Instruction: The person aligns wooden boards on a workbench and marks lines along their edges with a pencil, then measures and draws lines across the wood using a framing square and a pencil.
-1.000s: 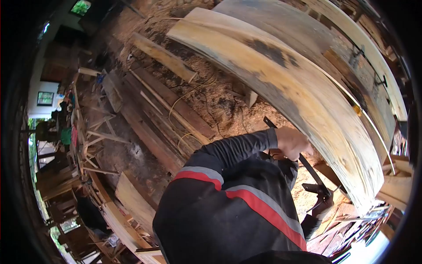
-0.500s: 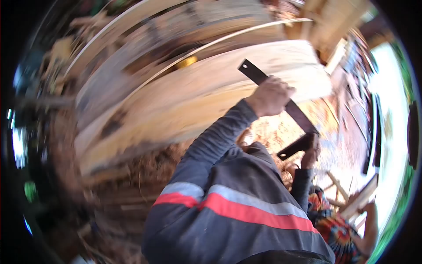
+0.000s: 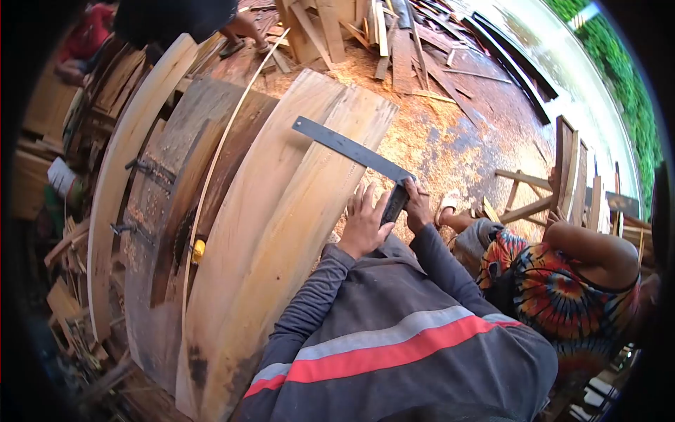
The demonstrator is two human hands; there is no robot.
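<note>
A dark metal square (image 3: pixel 351 149) lies with its long blade across the end of a pale wide plank (image 3: pixel 278 232); its short arm points toward my body. My left hand (image 3: pixel 365 219) is palm down beside the short arm, fingers spread, at the plank's edge. Around the corner of the square, my right hand (image 3: pixel 419 204) has its fingers closed, with a thin, pencil-like stick showing between them.
Left of the plank are a thin bent strip (image 3: pixel 223 141), a yellow tool (image 3: pixel 199 251) and dark clamps (image 3: pixel 151 171). A person in a colourful shirt (image 3: pixel 562 288) is close on the right. Other people stand at the upper left. Sawdust and scrap wood (image 3: pixel 408 63) cover the floor ahead.
The view has turned. My left hand has let go of the long blade and its fingers have spread. The square has come down from above the plank onto its end.
</note>
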